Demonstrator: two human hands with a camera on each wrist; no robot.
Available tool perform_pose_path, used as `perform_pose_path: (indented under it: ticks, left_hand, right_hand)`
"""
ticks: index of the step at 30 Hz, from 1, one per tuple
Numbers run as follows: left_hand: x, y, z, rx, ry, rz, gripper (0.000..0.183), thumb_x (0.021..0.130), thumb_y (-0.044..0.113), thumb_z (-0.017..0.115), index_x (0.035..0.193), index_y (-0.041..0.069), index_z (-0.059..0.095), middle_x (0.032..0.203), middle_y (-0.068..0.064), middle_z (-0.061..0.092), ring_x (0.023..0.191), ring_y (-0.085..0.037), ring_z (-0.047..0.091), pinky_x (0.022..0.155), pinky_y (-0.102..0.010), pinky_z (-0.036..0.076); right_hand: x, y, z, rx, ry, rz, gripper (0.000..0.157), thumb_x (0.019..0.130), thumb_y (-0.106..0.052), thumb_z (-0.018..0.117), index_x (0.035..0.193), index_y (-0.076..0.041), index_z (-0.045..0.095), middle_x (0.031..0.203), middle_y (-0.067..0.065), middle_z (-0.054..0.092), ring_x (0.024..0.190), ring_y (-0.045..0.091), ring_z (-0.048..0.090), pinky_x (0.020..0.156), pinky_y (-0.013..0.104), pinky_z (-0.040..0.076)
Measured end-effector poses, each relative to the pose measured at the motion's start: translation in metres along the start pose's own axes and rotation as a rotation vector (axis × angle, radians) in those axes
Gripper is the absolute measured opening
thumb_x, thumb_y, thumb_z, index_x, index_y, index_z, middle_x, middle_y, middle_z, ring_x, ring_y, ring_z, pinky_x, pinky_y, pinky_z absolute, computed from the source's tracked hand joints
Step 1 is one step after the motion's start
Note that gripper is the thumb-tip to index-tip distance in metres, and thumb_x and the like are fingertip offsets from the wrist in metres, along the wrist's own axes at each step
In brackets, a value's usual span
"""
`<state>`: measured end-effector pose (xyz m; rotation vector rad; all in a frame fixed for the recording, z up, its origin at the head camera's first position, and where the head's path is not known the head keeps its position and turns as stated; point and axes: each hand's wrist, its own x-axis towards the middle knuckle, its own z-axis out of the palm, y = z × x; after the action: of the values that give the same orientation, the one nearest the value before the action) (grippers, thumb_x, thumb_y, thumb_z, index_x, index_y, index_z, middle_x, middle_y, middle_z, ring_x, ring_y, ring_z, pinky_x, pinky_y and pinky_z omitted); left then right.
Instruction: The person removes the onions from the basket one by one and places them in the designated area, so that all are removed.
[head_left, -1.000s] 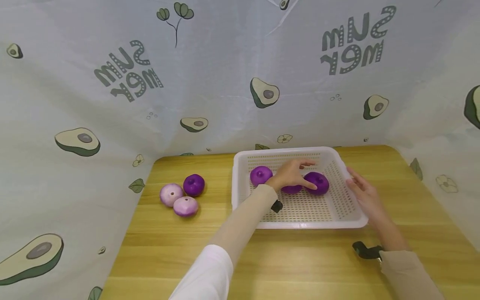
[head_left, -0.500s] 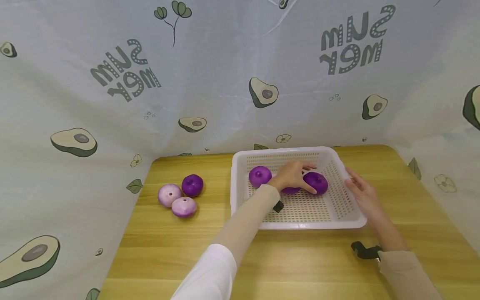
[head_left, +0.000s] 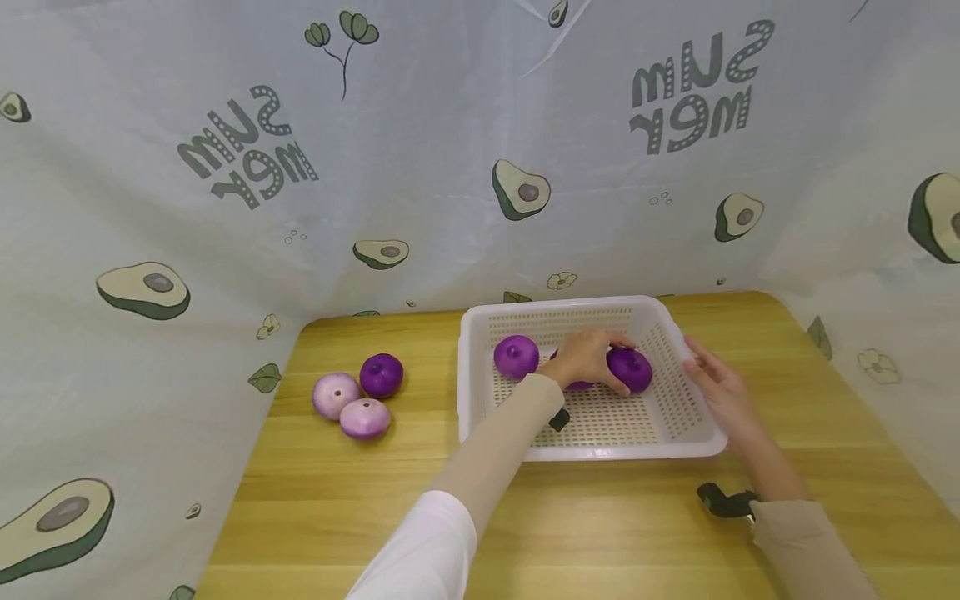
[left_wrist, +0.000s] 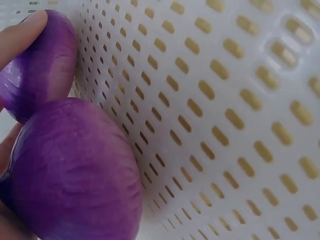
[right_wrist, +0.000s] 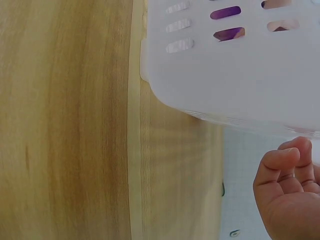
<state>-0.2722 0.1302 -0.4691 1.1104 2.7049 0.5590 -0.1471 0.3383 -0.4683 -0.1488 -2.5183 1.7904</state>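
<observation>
On the left of the wood-grain table, well apart from the basket, a far pale onion, a near pale onion and a dark purple onion sit close together, the two pale ones each showing a small hole. To their right stands the white perforated plastic basket, with a left basket onion lying in its far left part. Next comes the left hand, reaching in from the near left over a middle basket onion, mostly hidden in the head view; its thumb and fingers are bent round the right basket onion, which lies inside the basket close to its right wall. Farthest right, the right hand has bent fingers at the basket's right rim, seemingly holding it steady. The step in hand looks to be the grasp of the right basket onion; lifting it would call for a secure hold across its round sides, a rise that does not drag the middle basket onion along, and a steady rim under the right hand
</observation>
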Motion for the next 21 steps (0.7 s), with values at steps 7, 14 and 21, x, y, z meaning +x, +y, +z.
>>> perform_pose_path:
  ticks: [7, 14, 21]
  left_hand:
    - [-0.005, -0.006, -0.002, -0.025, 0.005, 0.017, 0.08, 0.062, 0.052, 0.093, 0.134, 0.034, 0.062, 0.132, 0.016, 0.062, 0.123, -0.004, 0.051, 0.095, -0.024, 0.044]
    - [-0.012, -0.006, -0.011, -0.045, 0.007, 0.01, 0.078, 0.064, 0.048, 0.093, 0.134, 0.033, 0.063, 0.131, 0.014, 0.063, 0.121, -0.007, 0.054, 0.094, -0.023, 0.043]
    - [-0.014, 0.001, -0.026, -0.101, 0.032, 0.075, 0.078, 0.065, 0.048, 0.092, 0.135, 0.031, 0.062, 0.131, 0.011, 0.062, 0.118, -0.009, 0.055, 0.093, -0.023, 0.043]
  right_hand:
    - [0.001, -0.003, 0.005, -0.048, -0.004, 0.011, 0.061, 0.106, -0.039, 0.044, 0.158, -0.016, 0.022, 0.124, 0.008, 0.048, 0.098, -0.001, 0.049, 0.077, 0.01, 0.046]
    - [0.0, -0.002, 0.007, -0.042, 0.001, 0.004, 0.062, 0.106, -0.038, 0.045, 0.158, -0.011, 0.023, 0.118, -0.001, 0.049, 0.097, 0.001, 0.049, 0.078, 0.012, 0.047]
    - [-0.001, 0.001, 0.0, -0.025, 0.009, 0.01, 0.063, 0.106, -0.037, 0.045, 0.158, -0.011, 0.022, 0.121, 0.001, 0.049, 0.096, 0.0, 0.053, 0.077, 0.014, 0.051]
